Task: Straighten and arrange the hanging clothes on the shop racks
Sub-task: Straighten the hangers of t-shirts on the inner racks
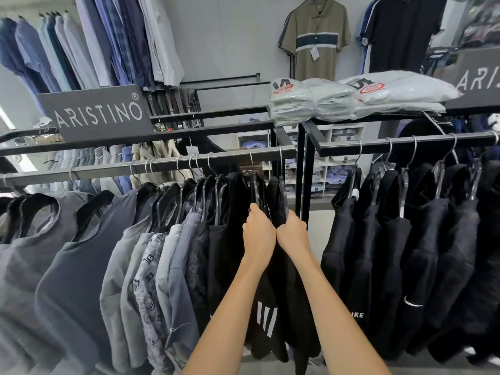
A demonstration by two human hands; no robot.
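A black metal rack rail [162,163] runs across the middle, hung with grey, patterned and black garments on black hangers. My left hand [258,234] and my right hand [293,231] reach side by side into the black garments [270,315] at the rail's right end. Both sets of fingers curl into the dark fabric around the hangers there; the fingertips are hidden. One black piece below my wrists shows white stripes. A second rail [405,143] to the right carries several black hooded tops [422,253].
A dark upright post [304,180] stands just right of my hands. Bagged folded shirts [351,96] lie on top of the right rack. An ARISTINO sign [97,112] sits on the left rack. Shirts and polos hang on the back wall.
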